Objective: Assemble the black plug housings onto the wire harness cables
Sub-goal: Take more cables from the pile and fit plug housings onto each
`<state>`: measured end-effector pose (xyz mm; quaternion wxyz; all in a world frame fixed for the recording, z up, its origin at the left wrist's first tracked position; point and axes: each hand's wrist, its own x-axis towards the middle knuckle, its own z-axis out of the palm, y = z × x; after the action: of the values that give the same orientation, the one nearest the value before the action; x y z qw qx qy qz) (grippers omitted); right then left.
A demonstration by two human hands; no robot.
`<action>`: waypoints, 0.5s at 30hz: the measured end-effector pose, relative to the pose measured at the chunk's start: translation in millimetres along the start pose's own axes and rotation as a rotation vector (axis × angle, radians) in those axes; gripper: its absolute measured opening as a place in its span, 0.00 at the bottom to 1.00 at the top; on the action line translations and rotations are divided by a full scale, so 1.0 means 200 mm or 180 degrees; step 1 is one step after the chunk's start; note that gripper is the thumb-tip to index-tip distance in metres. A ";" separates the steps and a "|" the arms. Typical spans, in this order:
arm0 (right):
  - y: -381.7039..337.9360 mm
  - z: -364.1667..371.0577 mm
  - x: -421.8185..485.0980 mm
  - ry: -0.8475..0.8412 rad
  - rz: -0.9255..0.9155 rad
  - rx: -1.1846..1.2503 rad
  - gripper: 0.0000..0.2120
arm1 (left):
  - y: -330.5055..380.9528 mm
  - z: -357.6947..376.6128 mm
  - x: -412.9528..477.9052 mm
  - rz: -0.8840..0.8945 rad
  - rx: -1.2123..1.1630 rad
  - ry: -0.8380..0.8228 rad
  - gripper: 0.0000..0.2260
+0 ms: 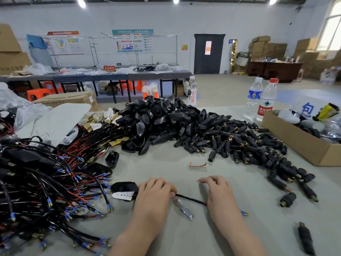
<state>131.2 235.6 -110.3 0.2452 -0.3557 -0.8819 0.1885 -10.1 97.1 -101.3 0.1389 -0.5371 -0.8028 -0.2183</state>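
Black cable (190, 199) is held low over the grey table (166, 163), pinched at one end by the left hand (155, 194) and gripped under the curled fingers of the right hand (219, 194). A blue terminal (244, 212) is seen poking out past the right wrist. Just left of the left hand, a housing (123, 186) with a white tag (123, 196) is laid on the table, right against the hand. A metal clip (183, 208) is lying under the cable, between the hands. Further back, a heap (160, 119) of black housings is piled mid-table, with small plugs (239, 143) spilled to its right. Wired harnesses (46, 191) are massed at the left. A cardboard box (302, 143) and two bottles (266, 104) are stood at the right.
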 end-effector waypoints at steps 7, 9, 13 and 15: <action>0.00 -0.01 -0.01 -0.0101 -0.0084 0.0165 0.26 | -0.05 0.03 -0.02 0.0129 0.0269 0.0585 0.05; -0.01 -0.03 -0.02 -0.0036 -0.0229 0.0500 0.20 | -0.06 0.03 -0.03 0.0118 0.0323 0.0690 0.08; -0.06 -0.03 -0.04 0.0030 -0.0651 0.0361 0.12 | -0.13 0.00 -0.04 -0.0233 0.0302 0.0815 0.11; -0.06 -0.03 -0.03 -0.0011 -0.0627 0.0241 0.13 | -0.15 -0.02 -0.04 -0.0423 0.0332 0.0816 0.13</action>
<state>132.5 223.4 -100.4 0.2744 -0.2574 -0.9053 0.1973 -35.0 78.3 -107.5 0.2532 -0.4427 -0.8225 -0.2518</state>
